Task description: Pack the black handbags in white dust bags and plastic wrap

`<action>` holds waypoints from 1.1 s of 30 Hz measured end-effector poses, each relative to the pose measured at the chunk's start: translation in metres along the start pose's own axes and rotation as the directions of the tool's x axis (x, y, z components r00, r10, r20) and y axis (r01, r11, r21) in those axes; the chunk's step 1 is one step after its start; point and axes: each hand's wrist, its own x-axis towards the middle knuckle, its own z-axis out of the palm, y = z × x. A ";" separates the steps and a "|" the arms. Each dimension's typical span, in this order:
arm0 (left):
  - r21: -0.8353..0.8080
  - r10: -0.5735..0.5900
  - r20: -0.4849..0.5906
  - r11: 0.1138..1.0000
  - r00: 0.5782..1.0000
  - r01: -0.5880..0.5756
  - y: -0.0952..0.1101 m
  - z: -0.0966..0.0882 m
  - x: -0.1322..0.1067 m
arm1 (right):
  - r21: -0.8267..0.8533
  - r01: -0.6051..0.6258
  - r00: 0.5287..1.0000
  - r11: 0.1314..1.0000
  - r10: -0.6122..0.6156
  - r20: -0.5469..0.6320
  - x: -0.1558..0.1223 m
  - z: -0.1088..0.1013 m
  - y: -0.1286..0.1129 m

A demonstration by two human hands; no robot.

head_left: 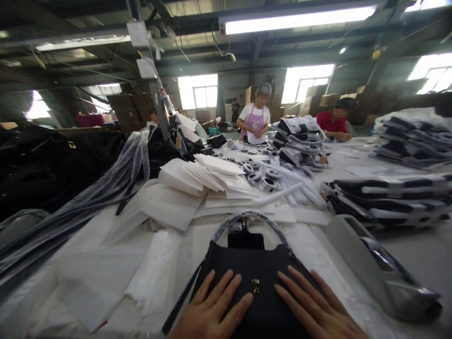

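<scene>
A black handbag point(247, 263) lies flat on the table in front of me, its plastic-wrapped handle point(226, 225) arching away from me. A small gold clasp point(255, 285) sits at the middle of its front. My left hand point(215, 310) rests on the left side of the bag with fingers spread. On the right side my right hand point(314, 306) lies flat, its fingers stretched out too. The clasp shows between the two hands. A black tag point(246, 241) lies inside the loop of the handle. The bag's lower part is partly hidden by my hands.
White paper sheets point(197, 176) are piled beyond the bag. A grey tape dispenser point(381, 273) stands at right, near stacked wrapped bags point(391, 200). Long plastic-wrapped straps point(120, 174) hang at left. Two co-workers, one in a pink apron point(257, 121), the other in a red shirt point(330, 123), are across the table.
</scene>
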 end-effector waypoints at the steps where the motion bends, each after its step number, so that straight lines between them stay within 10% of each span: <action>1: 0.072 0.028 -0.013 0.997 1.000 -0.027 0.002 -0.002 0.007 | 0.009 0.044 0.999 0.999 -0.044 0.014 0.009 -0.005 0.001; 9: 0.318 0.102 -0.083 0.946 0.991 -0.071 0.006 0.004 0.018 | 0.303 -0.255 0.959 0.918 0.201 0.198 0.081 -0.010 -0.005; 13: 0.312 0.085 -0.125 0.949 0.989 -0.042 0.007 0.008 0.013 | 0.319 -0.119 0.927 0.940 -0.009 0.374 0.113 0.003 -0.007; 22: 0.328 0.085 -0.160 0.944 0.983 -0.028 0.014 0.003 0.007 | 0.292 -0.590 0.654 0.753 0.233 0.720 0.125 0.000 -0.007; 25: 0.365 0.079 -0.153 0.931 0.985 -0.018 0.012 0.002 0.008 | 0.462 -0.607 0.749 0.647 0.270 0.605 0.107 -0.026 0.002; 28: 0.357 0.092 -0.153 0.934 0.984 -0.032 0.010 0.000 0.011 | 0.478 -0.344 0.906 0.809 0.152 0.395 0.075 -0.047 0.004; 33: 0.316 0.137 -0.156 0.945 0.978 -0.082 0.011 -0.005 0.019 | 0.211 -0.024 0.956 0.977 -0.039 0.291 0.026 -0.029 -0.002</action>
